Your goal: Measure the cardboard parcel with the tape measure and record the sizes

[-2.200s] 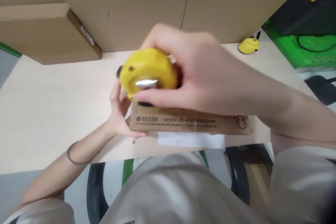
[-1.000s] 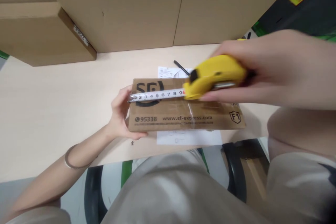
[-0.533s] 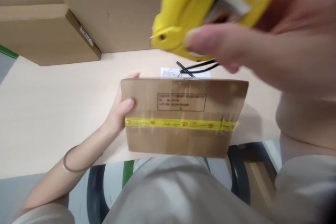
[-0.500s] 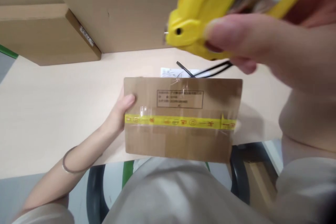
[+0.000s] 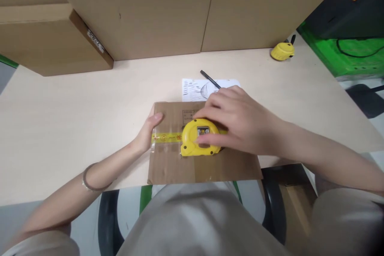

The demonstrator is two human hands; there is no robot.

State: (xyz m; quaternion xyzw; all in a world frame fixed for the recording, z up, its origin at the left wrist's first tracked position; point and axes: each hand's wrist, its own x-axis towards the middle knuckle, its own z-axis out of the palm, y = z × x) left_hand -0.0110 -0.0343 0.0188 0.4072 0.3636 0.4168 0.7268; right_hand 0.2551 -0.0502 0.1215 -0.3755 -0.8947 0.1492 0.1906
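A brown cardboard box (image 5: 174, 168) with a band of yellow printed tape is at the table's near edge, in front of my body. My left hand (image 5: 147, 130) grips its left side, thumb on the top face and the other fingers hidden. My right hand (image 5: 237, 118) is closed around a yellow tape measure (image 5: 192, 138), which is over the middle of the box. Whether the tape measure touches the box I cannot tell. No blade is visibly drawn out of it.
Behind the box lie a paper with pen marks (image 5: 192, 90) and a black pen (image 5: 210, 79). A second yellow tape measure (image 5: 282, 52) stands at the back right. Large cardboard boxes (image 5: 144, 16) line the back, with another carton (image 5: 57, 40) at left. A green crate (image 5: 354, 56) is at far right.
My right hand has brought the tape measure down from close to the camera, onto or just above the box. The box has shifted slightly and tilts differently. My left hand still holds it.
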